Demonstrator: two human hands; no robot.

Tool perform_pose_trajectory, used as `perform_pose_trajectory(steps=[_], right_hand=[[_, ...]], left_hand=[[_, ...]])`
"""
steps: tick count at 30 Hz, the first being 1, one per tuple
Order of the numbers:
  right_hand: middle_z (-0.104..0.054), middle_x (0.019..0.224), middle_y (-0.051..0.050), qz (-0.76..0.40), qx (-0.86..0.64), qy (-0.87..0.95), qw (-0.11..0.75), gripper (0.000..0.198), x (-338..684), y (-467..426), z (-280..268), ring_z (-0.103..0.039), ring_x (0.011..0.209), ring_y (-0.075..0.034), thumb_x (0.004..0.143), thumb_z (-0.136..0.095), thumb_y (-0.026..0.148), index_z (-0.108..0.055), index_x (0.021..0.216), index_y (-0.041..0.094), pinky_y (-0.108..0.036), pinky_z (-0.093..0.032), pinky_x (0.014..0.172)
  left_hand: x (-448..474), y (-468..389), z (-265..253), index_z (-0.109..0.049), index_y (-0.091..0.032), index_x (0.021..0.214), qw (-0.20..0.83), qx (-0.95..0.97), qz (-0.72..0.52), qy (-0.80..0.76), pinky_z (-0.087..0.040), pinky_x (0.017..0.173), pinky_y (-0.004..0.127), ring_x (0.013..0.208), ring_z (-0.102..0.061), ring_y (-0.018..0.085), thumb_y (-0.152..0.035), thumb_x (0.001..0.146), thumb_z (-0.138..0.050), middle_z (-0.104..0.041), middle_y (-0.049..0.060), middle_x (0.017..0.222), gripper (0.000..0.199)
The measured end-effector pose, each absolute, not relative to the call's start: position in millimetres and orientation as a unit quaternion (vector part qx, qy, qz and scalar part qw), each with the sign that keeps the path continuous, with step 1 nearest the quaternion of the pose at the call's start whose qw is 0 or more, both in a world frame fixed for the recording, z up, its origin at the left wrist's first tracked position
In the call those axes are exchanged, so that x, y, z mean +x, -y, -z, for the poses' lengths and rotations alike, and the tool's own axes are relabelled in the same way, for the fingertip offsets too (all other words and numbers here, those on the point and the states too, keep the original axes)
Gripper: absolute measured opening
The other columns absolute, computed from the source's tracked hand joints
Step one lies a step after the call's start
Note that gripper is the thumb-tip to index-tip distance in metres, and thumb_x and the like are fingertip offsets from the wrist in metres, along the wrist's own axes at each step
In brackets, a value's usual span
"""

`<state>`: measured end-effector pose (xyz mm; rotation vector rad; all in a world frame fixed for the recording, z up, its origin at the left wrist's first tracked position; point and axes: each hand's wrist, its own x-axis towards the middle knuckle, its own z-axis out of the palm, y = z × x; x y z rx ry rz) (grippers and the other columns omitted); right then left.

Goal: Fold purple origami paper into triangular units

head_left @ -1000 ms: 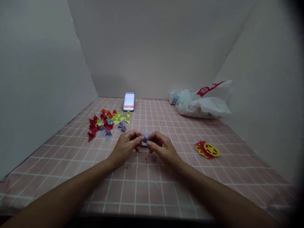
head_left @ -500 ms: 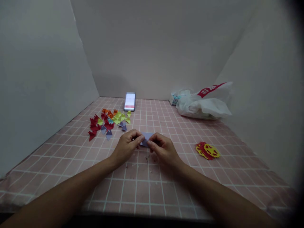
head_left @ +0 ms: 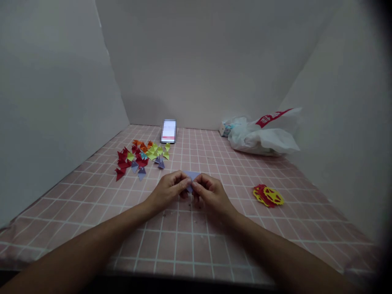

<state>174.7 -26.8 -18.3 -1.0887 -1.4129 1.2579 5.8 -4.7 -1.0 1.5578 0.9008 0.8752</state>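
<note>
A small piece of light purple paper [head_left: 191, 174] is held between my two hands above the middle of the table. My left hand [head_left: 172, 187] pinches its left side, thumb toward the centre. From the right, my right hand [head_left: 211, 188] pinches the other side, and the thumbs almost meet at the paper's near part. Fingers cover much of the sheet, so its exact folds are hidden. Ahead and to the left lie folded purple papers [head_left: 141, 173], beside several red folded papers [head_left: 123, 163], yellow-green ones [head_left: 152, 153] and orange ones [head_left: 143, 147].
A phone [head_left: 168, 131] with a lit screen leans upright at the back. At the back right rests a white plastic bag [head_left: 263, 139] beside a small box [head_left: 225, 129]. Red and yellow cut-out discs [head_left: 269, 196] lie to the right on the pink checked tablecloth [head_left: 183, 249].
My left hand has moved slightly right, and the thumbs are closer together. Less of the purple paper's near part shows, and its visible outline looks narrower toward me.
</note>
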Motion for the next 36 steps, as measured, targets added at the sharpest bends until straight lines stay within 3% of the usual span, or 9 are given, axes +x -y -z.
perform_pose_trajectory(steps=[6,11,22,30,36], right_hand=[[-0.056,0.057,0.003,-0.543,-0.429,0.553,0.464,0.027,175.4,25.0,19.6,-0.05,0.043,-0.01,0.086,-0.061,0.043,-0.053,0.074,0.02,-0.023,-0.038,0.042],[-0.054,0.058,0.005,-0.593,-0.396,0.522,0.468,0.03,175.4,23.0,21.9,-0.05,0.044,-0.009,0.08,-0.07,0.043,-0.052,0.074,0.02,-0.021,-0.039,0.042],[-0.055,0.052,0.004,-0.52,-0.444,0.533,0.498,0.029,176.1,24.0,25.9,-0.05,0.041,-0.01,0.086,-0.063,0.042,-0.052,0.072,0.02,-0.022,-0.039,0.04],[-0.052,0.054,0.004,-0.434,-0.449,0.64,0.449,0.032,181.8,20.5,22.5,-0.047,0.043,-0.009,0.09,-0.06,0.04,-0.052,0.067,0.02,-0.022,-0.035,0.042],[-0.054,0.053,0.003,-0.412,-0.43,0.637,0.49,0.032,178.9,30.1,12.7,-0.05,0.042,-0.01,0.092,-0.055,0.038,-0.052,0.065,0.02,-0.022,-0.039,0.044]], left_hand=[[6.1,2.9,0.2,-0.054,-0.017,0.071,0.57,0.64,-0.353,-0.375,-0.043,0.054,0.023,0.053,-0.054,0.01,-0.041,0.079,-0.064,-0.056,-0.002,0.061,0.027],[2.9,-0.1,-1.4,-0.051,-0.018,0.068,0.589,0.667,-0.247,-0.383,-0.031,0.047,0.02,0.048,-0.044,0.007,-0.034,0.076,-0.063,-0.051,-0.005,0.056,0.022],[7.7,2.9,9.0,-0.054,-0.017,0.076,0.655,0.616,-0.281,-0.335,-0.042,0.056,0.024,0.055,-0.054,0.011,-0.04,0.08,-0.064,-0.06,-0.001,0.064,0.026],[4.9,-2.8,8.3,-0.055,-0.018,0.077,0.556,0.69,-0.29,-0.362,-0.039,0.052,0.022,0.052,-0.05,0.01,-0.035,0.083,-0.058,-0.054,-0.005,0.06,0.019],[7.1,7.9,-7.7,-0.055,-0.017,0.068,0.535,0.701,-0.294,-0.369,-0.036,0.049,0.022,0.047,-0.047,0.009,-0.038,0.082,-0.057,-0.052,-0.004,0.055,0.026]])
